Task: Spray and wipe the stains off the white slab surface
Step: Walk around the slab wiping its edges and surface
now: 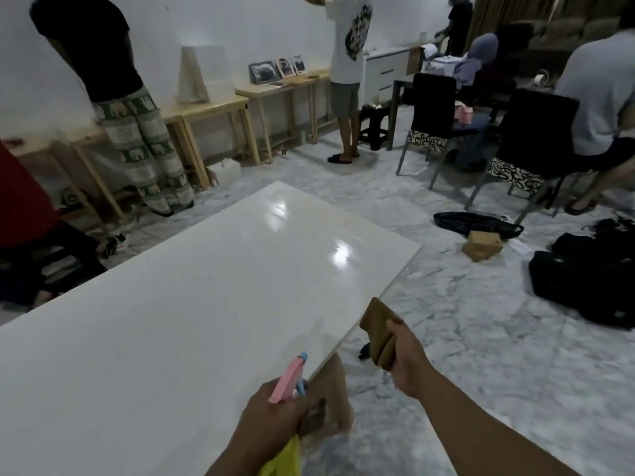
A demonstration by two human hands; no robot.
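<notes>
The white slab (192,304) is glossy and runs from lower left toward the upper middle, with ceiling lights reflected near its far end. No stain stands out on it. My left hand (271,410) grips a spray bottle (290,376) with a pink and blue head and a yellow body, its nozzle over the slab's near right edge. My right hand (409,359) holds a folded brown cloth (378,333) just past the slab's right edge, above the floor.
A wooden leg (335,396) stands under the slab's near corner. Marble floor (464,338) lies to the right with black bags (584,280) and a cardboard box (481,243). Chairs (529,139) and seated people are at far right. Several people stand by wooden tables (206,108) along the wall.
</notes>
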